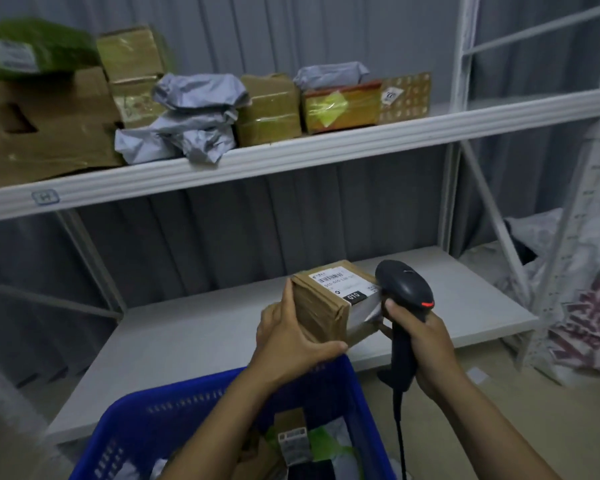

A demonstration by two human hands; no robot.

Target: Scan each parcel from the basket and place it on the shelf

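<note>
My left hand [290, 336] grips a small brown cardboard parcel [326, 306] by its left side, holding it above the far rim of the blue basket [174, 414]. A white label with a barcode faces up on the parcel. My right hand [426, 344] grips the handle of a black barcode scanner [404, 289], whose head sits right against the parcel's right end, a red light showing on it. The scanner's cable hangs down past the basket. Several more parcels lie inside the basket.
The white upper shelf [291, 157] carries several cardboard boxes, grey mailer bags and a green bag at the far left. The white lower shelf [187, 334] lies behind the held parcel. White shelf uprights and patterned sacks [589, 313] stand at the right.
</note>
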